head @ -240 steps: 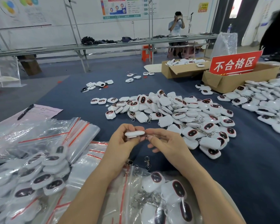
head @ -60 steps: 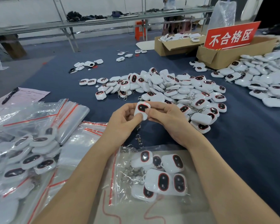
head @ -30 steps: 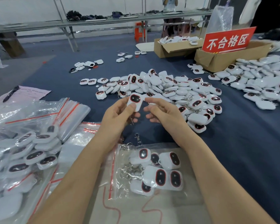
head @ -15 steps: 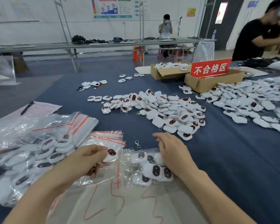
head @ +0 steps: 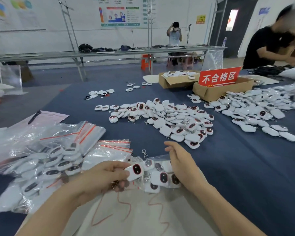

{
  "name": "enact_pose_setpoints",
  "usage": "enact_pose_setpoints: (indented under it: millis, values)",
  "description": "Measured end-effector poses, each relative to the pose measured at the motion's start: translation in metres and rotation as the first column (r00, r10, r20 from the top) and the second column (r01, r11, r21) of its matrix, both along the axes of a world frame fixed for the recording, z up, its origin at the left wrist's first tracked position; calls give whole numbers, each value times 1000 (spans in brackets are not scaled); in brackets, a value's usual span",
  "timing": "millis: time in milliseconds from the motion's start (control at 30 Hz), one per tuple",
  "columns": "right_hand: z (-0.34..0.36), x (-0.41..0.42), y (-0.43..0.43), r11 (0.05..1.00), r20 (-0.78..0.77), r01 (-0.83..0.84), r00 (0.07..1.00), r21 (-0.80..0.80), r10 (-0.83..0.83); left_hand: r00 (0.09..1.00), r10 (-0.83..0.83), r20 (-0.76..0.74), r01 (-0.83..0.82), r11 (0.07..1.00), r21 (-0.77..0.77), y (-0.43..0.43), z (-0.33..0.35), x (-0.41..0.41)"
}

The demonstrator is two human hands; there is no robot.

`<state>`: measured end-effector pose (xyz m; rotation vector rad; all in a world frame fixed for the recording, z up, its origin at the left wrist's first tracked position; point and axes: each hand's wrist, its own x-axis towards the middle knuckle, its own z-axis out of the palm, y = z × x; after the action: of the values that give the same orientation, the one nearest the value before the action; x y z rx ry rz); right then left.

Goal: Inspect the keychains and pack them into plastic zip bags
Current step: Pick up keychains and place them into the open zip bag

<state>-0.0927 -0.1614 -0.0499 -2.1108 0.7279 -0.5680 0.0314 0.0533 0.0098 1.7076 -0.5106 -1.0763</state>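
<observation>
L hand (head: 99,180) fingers pinch keychain (head: 134,171) at zip bag (head: 157,158) mouth. R hand (head: 182,166) fingers on bag, grip unclear. Risk: mouth slackens, keychain snags, drops onto counter (head: 228,167).

This is a factory packing and inspection floor. A long table (head: 237,167) under blue cloth carries heaps of identical white keychains (head: 169,116) at 12 and 2 o'clock. Stacks of zip bags (head: 92,132) lie at 9 o'clock. At 1 o'clock, cardboard boxes (head: 211,94) bear a red sign (head: 219,77) reading 不合格区. Beyond stands a metal workbench (head: 92,54) under wall charts (head: 120,16), and another worker (head: 266,48) stands at 2 o'clock.
</observation>
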Motion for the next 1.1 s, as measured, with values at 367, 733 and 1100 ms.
enact_pose_setpoints:
  millis: [367, 733, 1100]
  values:
    - [13, 7, -19, 962, 231, -40, 973, 269, -24, 990, -21, 142, 10, 997, 80, 3, 0, 15]
    - [61, 69, 10, 587, -481, -780, 609, -216, 631, 983, 177, -43, -177, 984, -14, -6, -16, 13]
    - [74, 77, 11, 657, -364, -739, 658, -148, 659, 998, -42, -37, 42, 999, -12, -21, -10, 8]
